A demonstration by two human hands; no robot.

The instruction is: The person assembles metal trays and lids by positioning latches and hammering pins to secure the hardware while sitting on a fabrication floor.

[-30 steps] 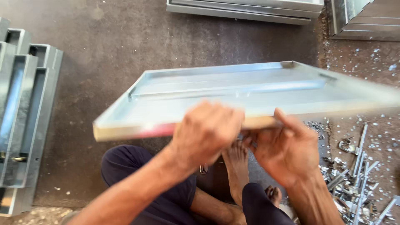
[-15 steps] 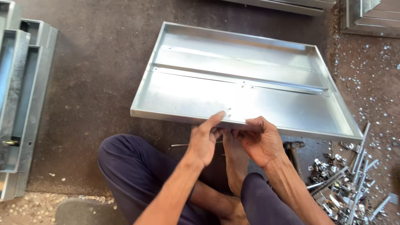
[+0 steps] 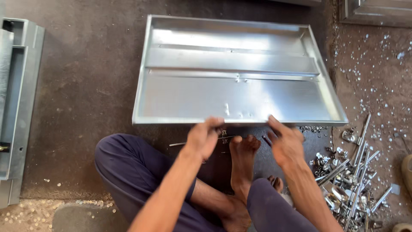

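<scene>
A large shiny sheet-metal tray [image 3: 240, 68] with raised edges and a stiffening rib across its middle lies flat on the dark floor in front of me. My left hand [image 3: 203, 138] pinches the tray's near rim left of centre. At the same rim, further right, my right hand [image 3: 285, 144] has its fingers touching the edge. I sit cross-legged, with a bare foot [image 3: 242, 159] between my hands. A thin metal rod [image 3: 180, 144] and small parts lie on the floor under the near rim.
A pile of metal rods, bolts and small fittings [image 3: 352, 176] lies at the right. Stacked metal channel frames [image 3: 17, 103] stand at the left edge. More sheet-metal pieces [image 3: 377, 13] sit at the top right. Metal chips are scattered over the floor.
The tray, held tilted up a second ago, has been lowered flat onto the floor and pushed away. Both hands have stayed at its near rim.
</scene>
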